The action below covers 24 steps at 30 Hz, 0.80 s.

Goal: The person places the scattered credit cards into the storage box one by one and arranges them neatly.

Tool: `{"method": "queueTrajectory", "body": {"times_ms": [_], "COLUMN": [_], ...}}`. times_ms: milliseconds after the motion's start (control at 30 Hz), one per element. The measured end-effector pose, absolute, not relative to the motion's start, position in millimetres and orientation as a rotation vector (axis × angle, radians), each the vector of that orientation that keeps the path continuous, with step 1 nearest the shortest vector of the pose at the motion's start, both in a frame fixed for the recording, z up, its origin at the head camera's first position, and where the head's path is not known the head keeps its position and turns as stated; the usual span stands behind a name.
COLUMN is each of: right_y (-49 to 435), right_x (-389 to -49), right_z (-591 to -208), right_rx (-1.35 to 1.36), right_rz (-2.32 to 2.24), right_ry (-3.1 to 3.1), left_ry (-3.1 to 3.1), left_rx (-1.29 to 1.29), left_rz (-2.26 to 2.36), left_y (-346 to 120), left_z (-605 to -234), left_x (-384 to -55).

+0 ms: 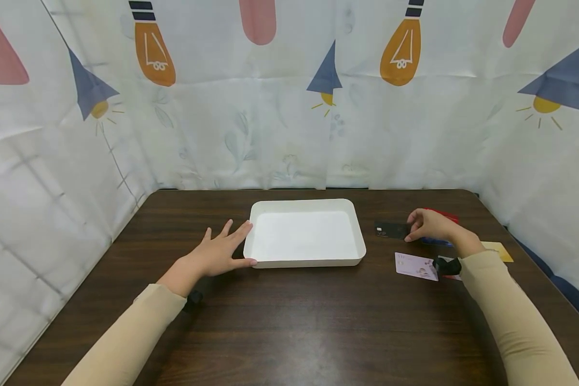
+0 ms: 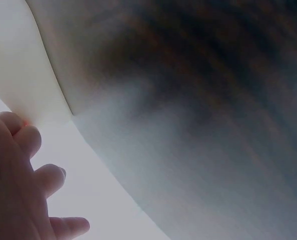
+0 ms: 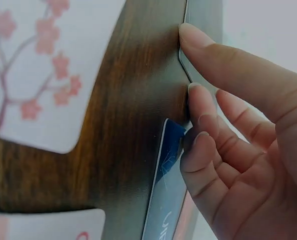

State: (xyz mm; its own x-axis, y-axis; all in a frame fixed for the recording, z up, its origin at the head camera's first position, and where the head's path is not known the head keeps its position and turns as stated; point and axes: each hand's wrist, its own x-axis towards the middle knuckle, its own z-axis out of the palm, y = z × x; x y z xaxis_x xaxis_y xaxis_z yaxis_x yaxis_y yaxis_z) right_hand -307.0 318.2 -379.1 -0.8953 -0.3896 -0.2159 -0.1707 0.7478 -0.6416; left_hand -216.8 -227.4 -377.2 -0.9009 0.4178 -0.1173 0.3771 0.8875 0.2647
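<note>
A white rectangular tray [image 1: 303, 264] sits on the dark wooden table. My left hand [image 1: 217, 253] touches its left side with fingers spread, the thumb at the front corner and a fingertip on the left rim. In the left wrist view, the left hand's fingers [image 2: 26, 142] lie beside the pale tray wall [image 2: 31, 75]. Over on the right, my right hand [image 1: 431, 224] pinches the right end of a black card [image 1: 390, 230] by its edges. Beneath that hand a blue card [image 1: 436, 242] partly shows; it also appears in the right wrist view [image 3: 163, 200].
Around the right hand lie a pinkish card with flowers [image 1: 415, 266], a red card [image 1: 447, 216] behind and a yellow card [image 1: 500, 250] at the right. Another card is mostly hidden under the right wrist camera [image 1: 447, 266]. A printed curtain [image 1: 280, 134] hangs behind the table.
</note>
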Motion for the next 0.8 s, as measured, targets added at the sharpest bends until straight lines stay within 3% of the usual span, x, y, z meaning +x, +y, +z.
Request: {"method": "queueTrajectory", "body": {"times_ms": [800], "right_y": [311.6], "right_x": [-310.5], "right_z": [-376.5], "right_rx": [-0.436], "right_rz": [-0.763], "right_ry": [2.684], "left_ry": [2.870], "left_rx": [0.601], "left_rz": [0.376], "left_y": [-225.5], "left_z": [-373.4], "left_x": [-214.3]}}
